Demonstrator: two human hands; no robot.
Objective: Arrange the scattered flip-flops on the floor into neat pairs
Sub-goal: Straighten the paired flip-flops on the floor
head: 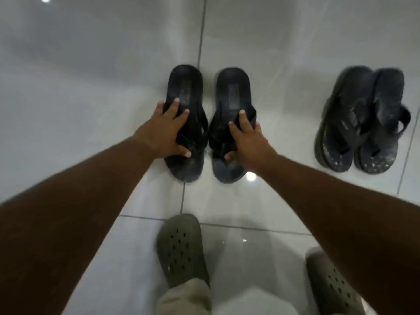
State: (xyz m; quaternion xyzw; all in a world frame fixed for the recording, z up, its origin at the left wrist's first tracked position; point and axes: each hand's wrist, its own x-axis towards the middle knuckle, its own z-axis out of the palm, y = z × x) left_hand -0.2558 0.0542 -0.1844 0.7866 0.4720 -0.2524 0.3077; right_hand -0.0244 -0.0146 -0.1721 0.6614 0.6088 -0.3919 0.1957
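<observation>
Two black flip-flops lie side by side on the white tiled floor, toes toward me. My left hand point(167, 130) grips the left flip-flop point(185, 87) around its strap, fingers spread over the sole. My right hand point(246, 139) grips the right flip-flop point(231, 87) the same way. A narrow gap separates the two soles. To the right stands a second pair of dusty dark flip-flops point(361, 123), pressed close together and slightly tilted, with white specks on their toes.
Olive-green clogs on my feet stand close below: one point(180, 248) at centre, the other point(329, 283) at lower right. Glossy white tiles point(91, 76) with grey grout lines stretch all around, with glare spots.
</observation>
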